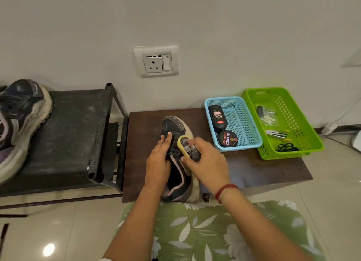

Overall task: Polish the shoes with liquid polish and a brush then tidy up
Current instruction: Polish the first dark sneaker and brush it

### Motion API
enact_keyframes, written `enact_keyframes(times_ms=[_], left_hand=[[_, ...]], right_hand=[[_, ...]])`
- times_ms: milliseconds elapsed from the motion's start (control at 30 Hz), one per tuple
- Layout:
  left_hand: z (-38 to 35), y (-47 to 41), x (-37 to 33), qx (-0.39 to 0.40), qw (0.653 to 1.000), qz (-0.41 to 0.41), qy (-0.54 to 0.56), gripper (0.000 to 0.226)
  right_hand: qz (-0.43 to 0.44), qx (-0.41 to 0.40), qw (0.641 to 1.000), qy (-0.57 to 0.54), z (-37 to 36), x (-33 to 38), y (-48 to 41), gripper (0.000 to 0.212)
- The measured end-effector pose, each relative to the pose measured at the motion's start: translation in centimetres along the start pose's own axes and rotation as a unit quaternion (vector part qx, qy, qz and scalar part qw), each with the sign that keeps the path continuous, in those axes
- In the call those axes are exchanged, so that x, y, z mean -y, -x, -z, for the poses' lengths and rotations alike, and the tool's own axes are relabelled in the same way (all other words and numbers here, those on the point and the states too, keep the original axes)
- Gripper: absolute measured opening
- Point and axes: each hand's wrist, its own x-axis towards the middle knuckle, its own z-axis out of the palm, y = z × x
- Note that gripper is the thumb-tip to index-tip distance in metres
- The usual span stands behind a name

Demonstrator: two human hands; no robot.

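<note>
Step in hand: brushing, first shoe.

Shoe (175,124) sits centre frame on the brown table (254,168), toe pointing up-frame. Left hand (158,159) lies over the laces with fingers fairly straight, pinning the shoe rather than gripping it. Right hand (207,163) is curled round the yellow-edged brush (187,147), which presses on the upper just right of the laces.

The liquid polish bottle (216,117) lies in the blue basket (248,124), right of centre, beside a polish tin (228,139).

Second shoe (21,120) is on the black rack (74,133), far left, looks untouched.

Next, probably: work the brush round toe and sides, keep the shoe pinned, then swap shoes. Tidy-up not started.
</note>
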Motion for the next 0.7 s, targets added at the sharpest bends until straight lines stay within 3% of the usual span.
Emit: enact_keyframes(times_ms=[67, 133, 200, 267, 333, 433, 500, 567, 633, 700], left_hand=[[0.2, 0.1, 0.0, 0.002, 1.000, -0.005, 0.007, 0.069], [0.6, 0.0, 0.3, 0.014, 1.000, -0.011, 0.009, 0.066], [0.8, -0.2, 0.6, 0.034, 0.999, -0.016, -0.014, 0.067], [1.0, -0.2, 0.9, 0.058, 0.997, -0.021, -0.046, 0.069], [0.8, -0.2, 0.8, 0.083, 0.993, -0.037, -0.079, 0.070], [0.7, -0.4, 0.5, 0.132, 0.981, -0.060, -0.131, 0.073], [1.0, -0.5, 0.3, 0.158, 0.973, -0.060, -0.155, 0.073], [1.4, -0.7, 0.4, 0.173, 0.967, -0.070, -0.173, 0.074], [1.4, -0.6, 0.5, 0.201, 0.956, -0.089, -0.196, 0.074], [1.4, -0.4, 0.5, 0.221, 0.946, -0.105, -0.212, 0.074]], right_hand=[[-0.088, -0.003, 0.985, -0.148, 0.3, -1.2, -1.3, 0.034], [-0.176, -0.016, 0.928, -0.327, 1.3, -2.5, -1.9, 0.034], [-0.176, -0.016, 0.906, -0.384, 2.4, -3.5, -2.0, 0.035], [-0.112, 0.040, 0.926, -0.357, 2.5, -3.8, -1.9, 0.038], [-0.057, 0.103, 0.960, -0.255, 1.1, -4.3, -2.2, 0.043], [-0.057, 0.068, 0.993, -0.082, -0.7, -4.9, -2.9, 0.046], [-0.045, 0.030, 0.993, -0.101, -0.4, -4.9, -3.3, 0.045], [-0.035, 0.055, 0.984, -0.166, -0.4, -4.7, -3.6, 0.044], [-0.041, 0.093, 0.990, -0.096, -0.8, -4.4, -3.5, 0.041], [-0.042, 0.066, 0.997, -0.014, -1.1, -4.4, -3.3, 0.041]])
